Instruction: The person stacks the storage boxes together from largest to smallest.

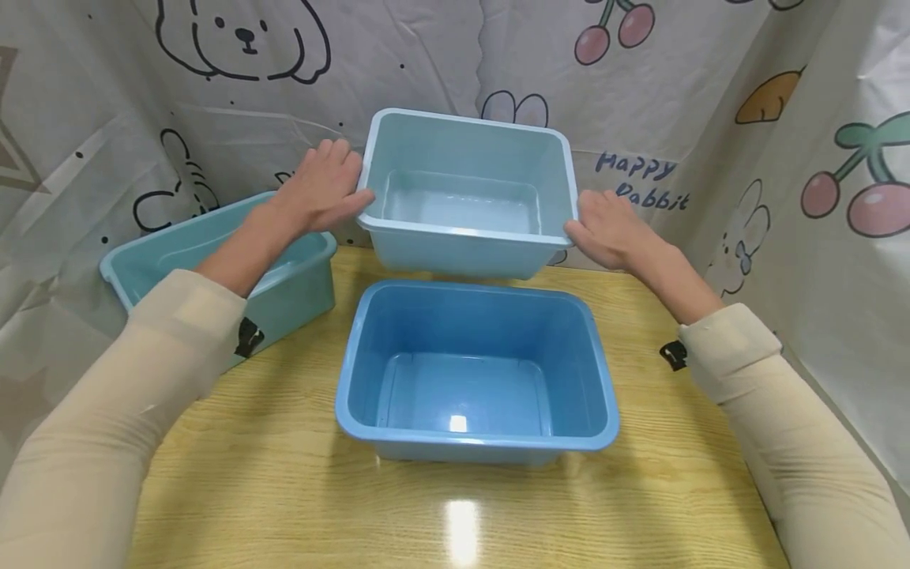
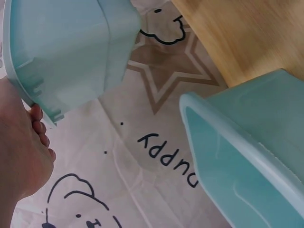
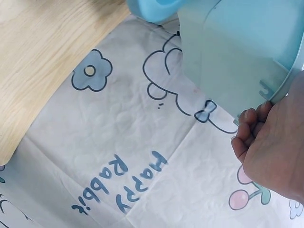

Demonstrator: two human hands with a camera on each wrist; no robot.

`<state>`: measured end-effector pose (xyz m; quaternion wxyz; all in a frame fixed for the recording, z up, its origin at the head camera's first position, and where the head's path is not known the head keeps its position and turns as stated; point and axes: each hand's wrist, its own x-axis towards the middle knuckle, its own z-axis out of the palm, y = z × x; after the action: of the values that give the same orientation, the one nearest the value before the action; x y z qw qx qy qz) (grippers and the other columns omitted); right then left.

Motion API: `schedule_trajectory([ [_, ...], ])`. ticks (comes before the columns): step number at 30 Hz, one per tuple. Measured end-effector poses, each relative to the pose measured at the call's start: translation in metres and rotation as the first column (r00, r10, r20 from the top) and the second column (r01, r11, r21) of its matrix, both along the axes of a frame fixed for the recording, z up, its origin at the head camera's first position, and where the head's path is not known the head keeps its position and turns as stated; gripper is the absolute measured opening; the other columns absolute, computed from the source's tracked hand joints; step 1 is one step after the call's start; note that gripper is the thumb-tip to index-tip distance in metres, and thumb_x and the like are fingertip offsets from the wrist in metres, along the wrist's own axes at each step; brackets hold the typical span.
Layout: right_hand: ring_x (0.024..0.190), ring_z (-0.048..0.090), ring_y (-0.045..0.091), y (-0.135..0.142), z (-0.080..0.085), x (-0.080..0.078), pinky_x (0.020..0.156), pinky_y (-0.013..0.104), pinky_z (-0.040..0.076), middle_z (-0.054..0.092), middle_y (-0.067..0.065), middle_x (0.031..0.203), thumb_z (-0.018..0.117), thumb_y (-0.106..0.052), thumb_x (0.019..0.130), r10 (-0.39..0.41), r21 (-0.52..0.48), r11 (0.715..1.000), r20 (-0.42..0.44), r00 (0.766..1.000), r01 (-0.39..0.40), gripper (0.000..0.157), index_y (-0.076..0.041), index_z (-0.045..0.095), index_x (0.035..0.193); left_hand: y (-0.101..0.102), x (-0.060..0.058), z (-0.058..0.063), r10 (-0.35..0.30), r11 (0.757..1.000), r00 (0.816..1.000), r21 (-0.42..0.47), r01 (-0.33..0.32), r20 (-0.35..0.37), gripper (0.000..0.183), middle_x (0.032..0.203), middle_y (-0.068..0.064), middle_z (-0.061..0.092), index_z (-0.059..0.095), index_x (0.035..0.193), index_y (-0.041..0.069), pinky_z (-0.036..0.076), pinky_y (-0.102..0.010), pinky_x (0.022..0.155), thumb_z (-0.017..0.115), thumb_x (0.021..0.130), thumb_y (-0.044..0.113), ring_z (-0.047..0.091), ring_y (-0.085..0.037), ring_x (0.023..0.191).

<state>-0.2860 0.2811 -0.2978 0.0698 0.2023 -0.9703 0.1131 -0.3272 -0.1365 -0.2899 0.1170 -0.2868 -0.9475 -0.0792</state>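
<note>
We grip the pale tub (image 1: pixel 455 257), left hand (image 1: pixel 325 187), right hand (image 1: pixel 610 227) | wood-grain desk (image 1: pixel 298 474) gleaming below | cartoon-print cloth (image 1: pixel 434 63) hanging behind

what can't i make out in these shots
Head: part of the teal bin, hidden by the left arm.
Head: what the black item is; too little shows past the right sleeve.
Left wrist: inside of the pale bin, hidden by its wall.
Right wrist: most of the blue bin, cut off by the top edge.
</note>
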Motion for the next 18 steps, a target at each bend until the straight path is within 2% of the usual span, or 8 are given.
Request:
schedule_trajectory([
  [8, 0.064, 0.041, 0.027, 0.002, 0.010, 0.008, 0.061, 0.039, 0.033, 0.048, 0.011, 0.076, 0.038, -0.029, 0.095, 0.011, -0.016, 1.000, -0.016, 1.000, -0.011, 0.027, -0.008, 0.055, 0.093, 0.000, 0.008, 0.011, 0.008, 1.000, 1.000, 0.009, -0.008, -0.012, 0.029, 0.090, -0.016, 0.037, 0.045, 0.088, 0.000, 0.027, -0.044, 0.073, 0.038, 0.092, 0.027, 0.034, -0.033, 0.084],
  [14, 0.060, 0.041, 0.026, 0.001, 0.016, 0.017, 0.057, 0.038, 0.033, 0.048, 0.011, 0.073, 0.039, -0.027, 0.095, 0.008, -0.039, 0.999, 0.016, 1.000, -0.008, 0.025, -0.008, 0.056, 0.092, -0.001, 0.014, 0.018, 0.003, 1.000, 1.000, 0.007, -0.003, -0.009, 0.028, 0.089, -0.015, 0.035, 0.044, 0.087, 0.001, 0.025, -0.043, 0.073, 0.037, 0.092, 0.028, 0.032, -0.032, 0.083],
  [18, 0.061, 0.040, 0.027, 0.003, 0.022, 0.024, 0.058, 0.039, 0.032, 0.046, 0.012, 0.075, 0.038, -0.025, 0.094, -0.021, -0.039, 0.999, 0.035, 0.999, 0.022, 0.023, -0.006, 0.051, 0.092, 0.002, 0.020, 0.025, 0.012, 1.000, 1.000, 0.006, -0.012, -0.008, 0.028, 0.089, -0.014, 0.035, 0.045, 0.088, 0.001, 0.025, -0.043, 0.073, 0.037, 0.091, 0.028, 0.032, -0.032, 0.083],
])
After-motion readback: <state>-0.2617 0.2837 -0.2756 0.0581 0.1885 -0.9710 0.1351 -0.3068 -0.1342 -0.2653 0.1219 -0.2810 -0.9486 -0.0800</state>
